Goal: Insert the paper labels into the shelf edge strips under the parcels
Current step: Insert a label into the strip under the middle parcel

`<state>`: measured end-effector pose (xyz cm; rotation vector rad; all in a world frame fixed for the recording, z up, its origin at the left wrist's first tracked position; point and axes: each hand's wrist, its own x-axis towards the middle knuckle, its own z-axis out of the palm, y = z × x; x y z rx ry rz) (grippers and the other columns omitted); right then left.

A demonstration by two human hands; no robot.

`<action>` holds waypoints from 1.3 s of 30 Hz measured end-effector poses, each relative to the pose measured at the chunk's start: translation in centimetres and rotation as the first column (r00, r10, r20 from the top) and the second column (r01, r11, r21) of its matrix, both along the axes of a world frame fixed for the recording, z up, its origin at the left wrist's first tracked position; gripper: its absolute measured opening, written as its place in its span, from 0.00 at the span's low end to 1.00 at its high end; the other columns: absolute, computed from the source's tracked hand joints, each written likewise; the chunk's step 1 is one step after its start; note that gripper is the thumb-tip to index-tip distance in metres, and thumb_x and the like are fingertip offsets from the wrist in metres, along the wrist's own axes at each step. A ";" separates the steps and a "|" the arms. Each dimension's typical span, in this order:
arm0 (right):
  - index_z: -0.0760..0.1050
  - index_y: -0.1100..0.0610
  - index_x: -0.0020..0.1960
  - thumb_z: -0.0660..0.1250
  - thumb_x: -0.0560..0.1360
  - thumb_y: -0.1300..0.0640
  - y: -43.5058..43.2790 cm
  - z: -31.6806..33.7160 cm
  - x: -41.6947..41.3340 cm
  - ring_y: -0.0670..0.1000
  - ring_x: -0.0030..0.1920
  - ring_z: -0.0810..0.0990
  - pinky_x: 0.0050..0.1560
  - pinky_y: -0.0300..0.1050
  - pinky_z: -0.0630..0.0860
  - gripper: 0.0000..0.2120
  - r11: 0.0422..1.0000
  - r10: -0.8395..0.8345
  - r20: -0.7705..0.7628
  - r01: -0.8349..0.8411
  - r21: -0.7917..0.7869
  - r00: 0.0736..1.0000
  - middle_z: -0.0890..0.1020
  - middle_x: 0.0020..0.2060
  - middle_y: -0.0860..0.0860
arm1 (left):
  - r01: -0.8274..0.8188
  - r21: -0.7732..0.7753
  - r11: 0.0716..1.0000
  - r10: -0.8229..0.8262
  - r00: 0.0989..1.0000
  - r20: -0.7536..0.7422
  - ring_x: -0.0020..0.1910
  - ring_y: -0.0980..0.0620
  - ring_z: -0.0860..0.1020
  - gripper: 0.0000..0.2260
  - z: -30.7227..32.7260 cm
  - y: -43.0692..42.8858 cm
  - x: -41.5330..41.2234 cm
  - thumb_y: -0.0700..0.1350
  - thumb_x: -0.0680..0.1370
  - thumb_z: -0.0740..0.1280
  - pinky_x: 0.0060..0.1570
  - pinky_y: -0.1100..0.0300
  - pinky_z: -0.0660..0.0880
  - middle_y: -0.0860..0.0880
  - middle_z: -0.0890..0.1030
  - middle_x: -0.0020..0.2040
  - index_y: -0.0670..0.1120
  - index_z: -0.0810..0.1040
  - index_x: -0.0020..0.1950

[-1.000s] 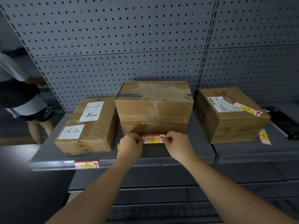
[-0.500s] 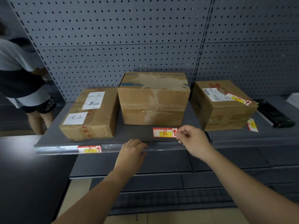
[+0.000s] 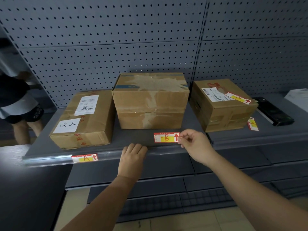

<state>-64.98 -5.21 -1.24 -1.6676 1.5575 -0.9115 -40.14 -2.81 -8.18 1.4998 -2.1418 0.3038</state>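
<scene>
While our right hand [image 3: 195, 145] pinches its end, label B [image 3: 165, 137]: over the shelf [image 3: 133, 139], not in yet
label A [image 3: 84, 158]: already in the edge strip [image 3: 50, 160]
left hand [image 3: 132, 157]: fingers resting flat on the edge strip
spare label [image 3: 237, 98]: loose atop right parcel [image 3: 225, 114]

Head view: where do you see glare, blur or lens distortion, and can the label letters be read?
In the head view, glare whitens the left end of the shelf edge strip; the pegboard lines bow, a wide-angle effect; the left border is soft; label A and label B read clearly.
</scene>
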 end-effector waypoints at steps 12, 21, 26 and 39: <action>0.80 0.50 0.46 0.70 0.77 0.56 0.3 0.0 0.7 0.47 0.41 0.81 0.38 0.31 0.74 0.02 0.998 0.048 -0.051 -0.050 -0.024 0.998 0.84 0.39 0.47 | -0.038 0.131 0.991 0.050 0.994 -0.094 0.39 0.45 0.70 0.13 0.1 0.4 -0.7 0.32 0.67 0.73 0.40 0.54 0.69 0.47 0.73 0.40 0.46 0.74 0.42; 0.80 0.49 0.48 0.67 0.79 0.56 0.1 -1.1 1.3 0.41 0.40 0.79 0.39 0.33 0.74 0.04 0.979 0.148 -0.291 -0.182 -0.092 0.945 0.82 0.41 0.44 | -0.002 0.247 0.969 0.041 0.987 -0.153 0.40 0.48 0.72 0.12 1.3 1.0 0.1 0.31 0.70 0.69 0.42 0.56 0.71 0.50 0.75 0.39 0.48 0.75 0.41; 0.81 0.53 0.48 0.68 0.78 0.57 0.3 -2.0 1.4 0.49 0.42 0.80 0.44 0.49 0.79 0.03 0.969 0.116 -0.399 -0.191 -0.154 0.909 0.81 0.43 0.49 | 0.042 0.263 0.964 0.008 0.982 -0.187 0.45 0.47 0.74 0.08 1.9 1.0 0.1 0.36 0.73 0.68 0.46 0.54 0.71 0.49 0.78 0.44 0.47 0.77 0.48; 0.78 0.53 0.57 0.58 0.82 0.52 1.3 -2.0 1.0 0.53 0.48 0.79 0.44 0.50 0.77 0.11 0.935 0.157 -0.683 -0.329 -0.129 0.714 0.81 0.46 0.52 | 0.067 0.291 0.954 -0.022 0.988 -0.155 0.46 0.49 0.73 0.09 2.4 0.9 0.2 0.38 0.74 0.68 0.47 0.55 0.72 0.51 0.77 0.46 0.49 0.76 0.51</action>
